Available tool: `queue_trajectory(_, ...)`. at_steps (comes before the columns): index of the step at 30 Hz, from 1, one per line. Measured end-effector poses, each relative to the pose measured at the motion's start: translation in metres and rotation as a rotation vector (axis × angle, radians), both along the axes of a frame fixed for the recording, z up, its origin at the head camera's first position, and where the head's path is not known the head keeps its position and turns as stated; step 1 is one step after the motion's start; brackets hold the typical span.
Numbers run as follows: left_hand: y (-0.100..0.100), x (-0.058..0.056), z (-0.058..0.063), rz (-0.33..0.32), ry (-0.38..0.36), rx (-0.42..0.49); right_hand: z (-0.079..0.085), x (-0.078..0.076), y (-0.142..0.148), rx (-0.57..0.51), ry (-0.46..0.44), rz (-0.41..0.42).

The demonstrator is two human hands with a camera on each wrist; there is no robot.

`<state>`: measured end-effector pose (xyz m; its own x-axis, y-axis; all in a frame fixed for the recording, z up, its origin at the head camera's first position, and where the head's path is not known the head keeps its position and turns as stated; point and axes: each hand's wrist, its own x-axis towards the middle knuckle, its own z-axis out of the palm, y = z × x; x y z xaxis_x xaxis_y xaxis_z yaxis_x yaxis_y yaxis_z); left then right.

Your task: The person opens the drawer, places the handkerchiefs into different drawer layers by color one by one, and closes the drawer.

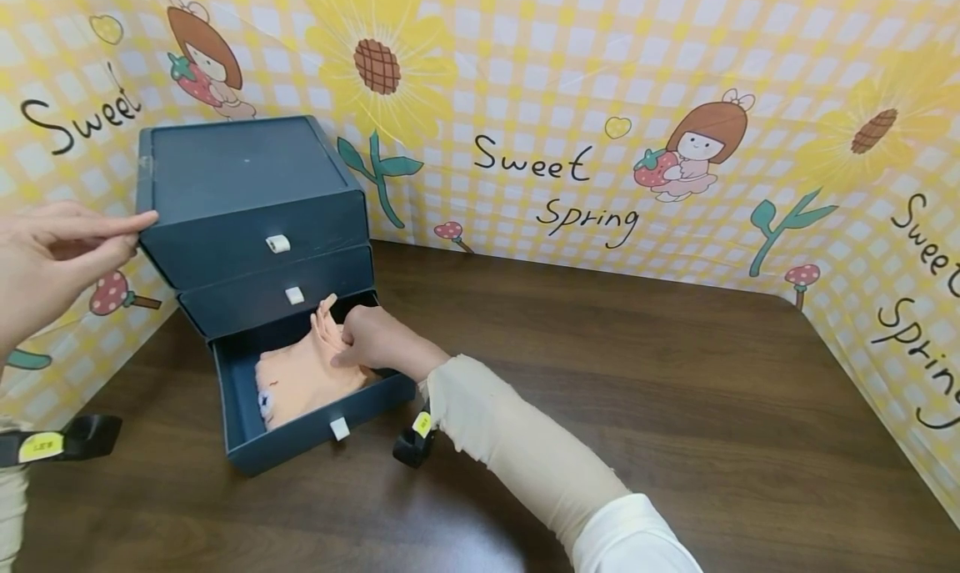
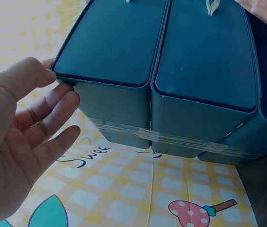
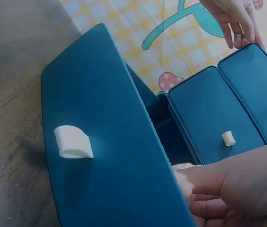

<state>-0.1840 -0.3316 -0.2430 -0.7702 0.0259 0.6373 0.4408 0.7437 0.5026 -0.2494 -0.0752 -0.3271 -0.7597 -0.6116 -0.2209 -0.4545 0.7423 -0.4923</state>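
A dark blue box of three stacked drawers (image 1: 247,173) stands at the left with its bottom drawer (image 1: 240,452) pulled out. My left hand (image 1: 63,260) holds the box's upper front corner between thumb and index finger; in the left wrist view the other fingers of the left hand (image 2: 24,127) lie beside the box's side. Inside the bottom drawer lies a soft peach cloth (image 1: 300,381) with a small white-and-dark trim at one corner. My right hand (image 1: 375,339) reaches over the drawer's right side and pinches a bunched, raised part of the cloth, its fingertips partly hidden.
The upper two drawers are closed, each with a white pull tab (image 1: 278,243). A brown wooden table (image 1: 637,389) extends to the right. A yellow checked backdrop (image 1: 525,72) with cartoon prints rises behind and at both sides. Clear tape (image 2: 171,137) runs along the box's side.
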Motion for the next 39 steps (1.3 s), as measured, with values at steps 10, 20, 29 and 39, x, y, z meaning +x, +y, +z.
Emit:
queue_trajectory(10, 0.003, 0.002, 0.002, 0.029, 0.004, -0.018, 0.002, -0.001, -0.006, 0.122, 0.088, -0.053)
queue_trajectory(20, 0.002, 0.002, 0.001, -0.005, 0.021, 0.0, 0.011, 0.004, -0.002, 0.058, 0.083, -0.187)
queue_trajectory(29, -0.001, 0.0, -0.001, -0.052, 0.056, 0.024, 0.008, 0.005, 0.002, 0.041, 0.047, -0.222)
queue_trajectory(39, -0.005, -0.004, -0.005, -0.06, 0.059, 0.031, 0.009, 0.007, 0.008, 0.023, 0.04, -0.215)
